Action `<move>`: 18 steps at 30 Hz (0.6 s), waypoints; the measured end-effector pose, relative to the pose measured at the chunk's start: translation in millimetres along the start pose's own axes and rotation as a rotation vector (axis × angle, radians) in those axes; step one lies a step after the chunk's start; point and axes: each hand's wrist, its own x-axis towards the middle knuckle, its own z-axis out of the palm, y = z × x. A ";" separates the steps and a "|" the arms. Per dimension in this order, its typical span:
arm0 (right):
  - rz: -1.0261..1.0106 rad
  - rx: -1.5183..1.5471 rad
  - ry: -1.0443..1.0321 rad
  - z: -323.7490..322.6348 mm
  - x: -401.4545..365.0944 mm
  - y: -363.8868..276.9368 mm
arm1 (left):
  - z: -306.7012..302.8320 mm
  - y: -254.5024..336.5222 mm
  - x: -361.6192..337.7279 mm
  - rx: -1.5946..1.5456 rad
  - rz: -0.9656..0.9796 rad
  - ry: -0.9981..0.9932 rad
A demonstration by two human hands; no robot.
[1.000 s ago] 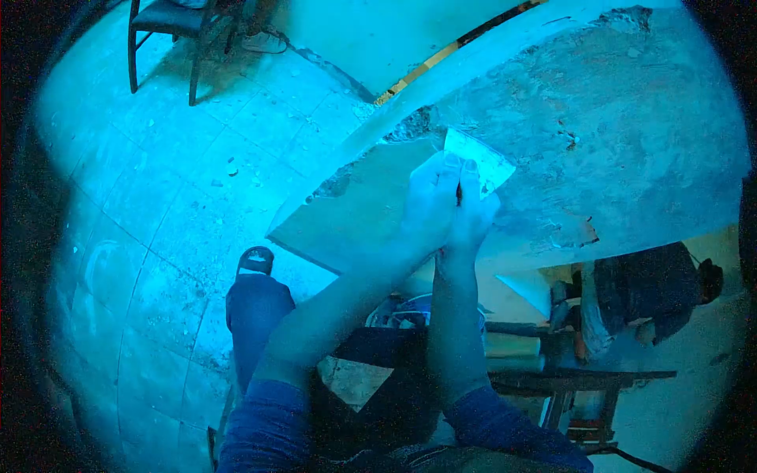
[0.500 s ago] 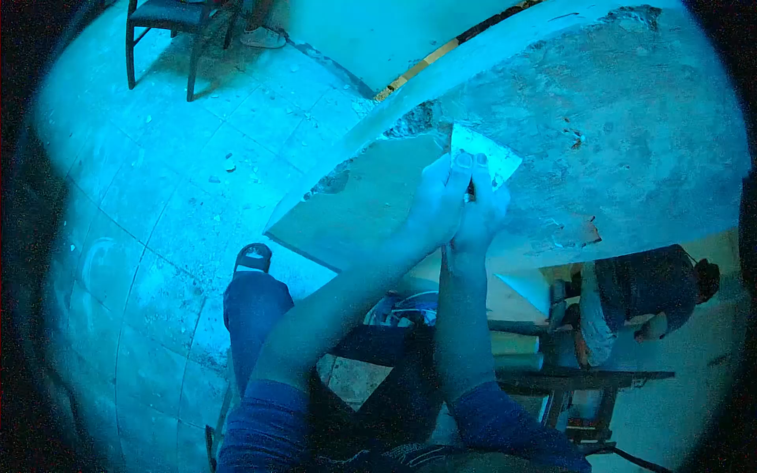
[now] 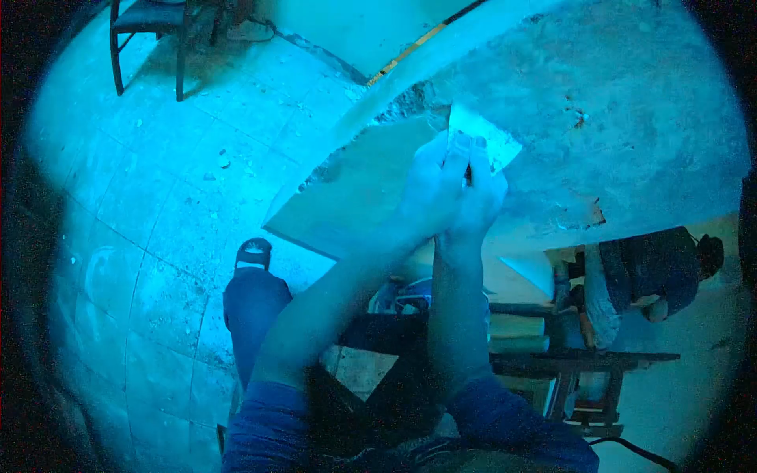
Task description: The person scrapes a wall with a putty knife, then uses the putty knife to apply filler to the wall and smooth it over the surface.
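A pale, flat scraper-like blade (image 3: pixel 482 140) lies against the rough wall surface (image 3: pixel 552 102). My left hand (image 3: pixel 435 185) and my right hand (image 3: pixel 479 193) are pressed together just below it, with both thumbs side by side on its lower part. The fingers of both hands are closed round its handle end, which they mostly hide. To the left of my hands is a smoother, darker patch (image 3: pixel 355 181) with a crumbly broken edge (image 3: pixel 410 102).
A dark chair (image 3: pixel 150 17) stands at the upper left on the tiled floor (image 3: pixel 158 268), which has scattered debris. Another person (image 3: pixel 650 268) is at the right. Near them is a dark wooden stand (image 3: pixel 583 363). My shoe (image 3: pixel 254 252) rests at the left.
Both hands and the blade have shifted slightly up along the surface. The camera view has moved a little, and the other person leans slightly differently.
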 end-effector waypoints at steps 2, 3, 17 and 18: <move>-0.103 -0.119 -0.008 3.7 9.3 9.8 | -3.1 2.8 5.5 0.032 0.012 -0.001; -0.147 -0.153 -0.052 1.3 13.3 16.6 | -4.5 -1.1 4.5 0.037 -0.012 0.005; 0.099 0.189 -0.121 -4.8 10.5 20.9 | 0.2 -9.7 3.0 -0.075 -0.039 0.141; 0.101 0.190 -0.117 -4.3 9.6 19.9 | -0.3 -10.4 4.4 -0.057 -0.035 0.128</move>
